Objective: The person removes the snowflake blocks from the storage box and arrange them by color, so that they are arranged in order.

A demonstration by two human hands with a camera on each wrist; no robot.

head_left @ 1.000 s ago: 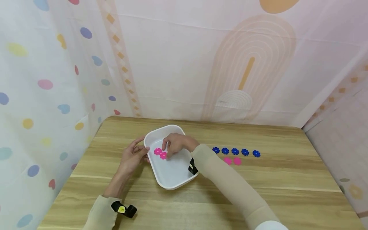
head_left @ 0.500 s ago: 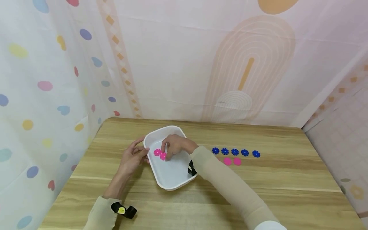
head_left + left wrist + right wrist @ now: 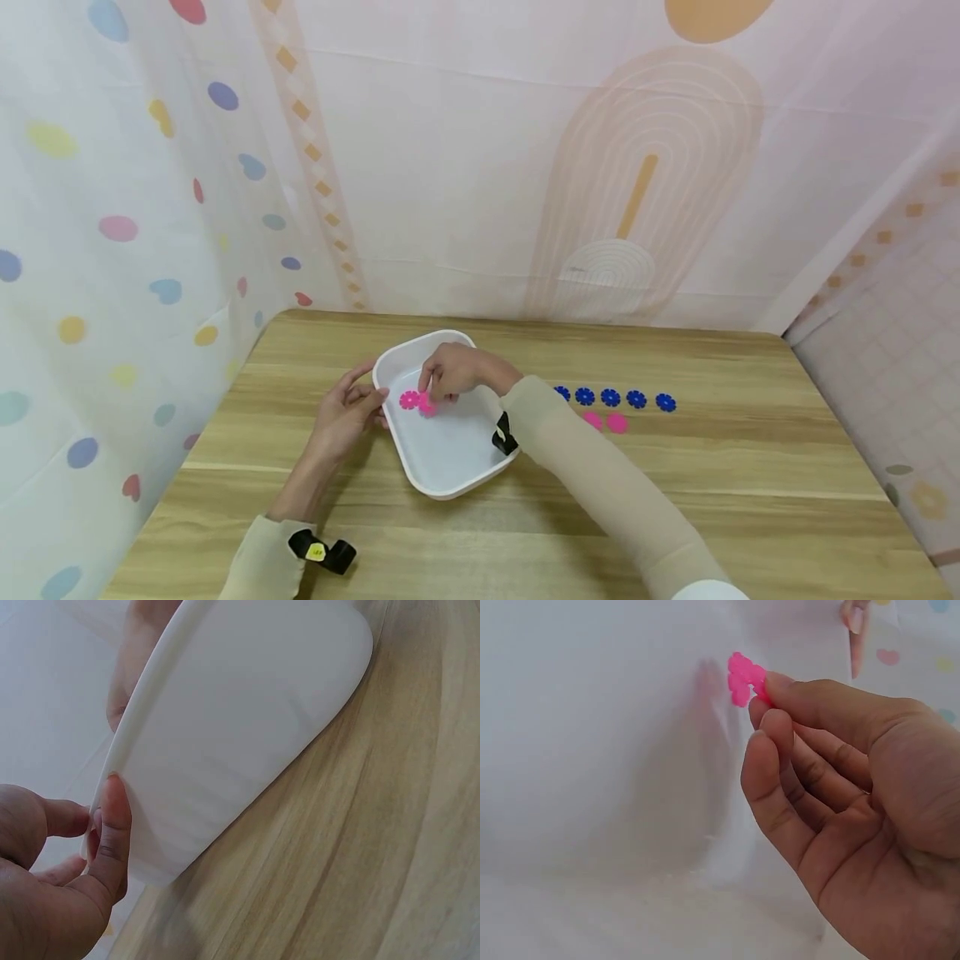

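A white tray (image 3: 450, 450) sits on the wooden table (image 3: 675, 483), left of centre. My left hand (image 3: 371, 392) grips its left rim, with the thumb (image 3: 112, 825) on the outer wall (image 3: 240, 727). My right hand (image 3: 433, 396) reaches into the tray with curled fingers and pinches a pink flower-shaped piece (image 3: 426, 406), which also shows at the fingertips (image 3: 776, 682) as a pink piece (image 3: 742, 679) in the right wrist view. A second pink piece (image 3: 408, 400) lies just left of it on the tray floor.
Right of the tray, several blue flower pieces (image 3: 611, 397) lie in a row on the table. Two pink pieces (image 3: 617, 423) lie just in front of them. Patterned curtains close off the left, back and right sides.
My right hand's fingers have closed tighter on the pink piece and drawn slightly back. The left hand and the tray have stayed in place.
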